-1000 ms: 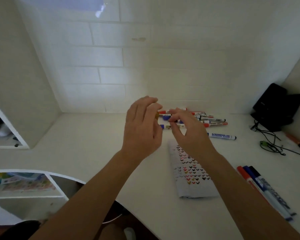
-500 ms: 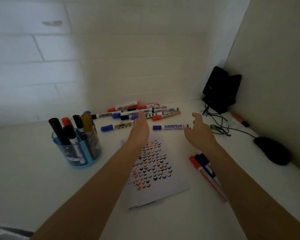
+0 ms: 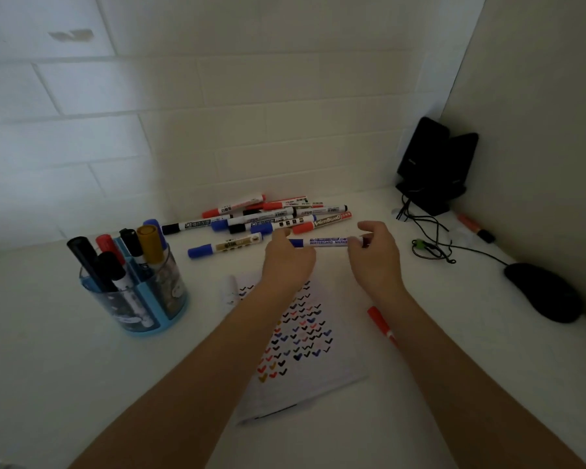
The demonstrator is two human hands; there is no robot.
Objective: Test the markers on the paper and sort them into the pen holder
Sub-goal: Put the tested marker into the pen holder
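Note:
A blue whiteboard marker (image 3: 327, 242) is held level above the white desk. My left hand (image 3: 290, 260) grips its blue cap end and my right hand (image 3: 374, 253) pinches its other end. Below them lies the paper (image 3: 305, 374), covered with several small coloured tick marks. A pile of several markers (image 3: 274, 216) lies against the wall behind my hands. The blue pen holder (image 3: 139, 292) stands at the left with several markers upright in it. A single blue-capped marker (image 3: 224, 247) lies between the holder and my left hand.
A red marker (image 3: 381, 324) lies partly under my right forearm. A black mouse (image 3: 543, 291) and its cable (image 3: 433, 247) lie at the right, with black speakers (image 3: 432, 164) in the corner and an orange marker (image 3: 474, 226) by the side wall.
The view swung down and right to show the holder and the desk. Both hands reached forward and took the blue whiteboard marker off the desk by its two ends.

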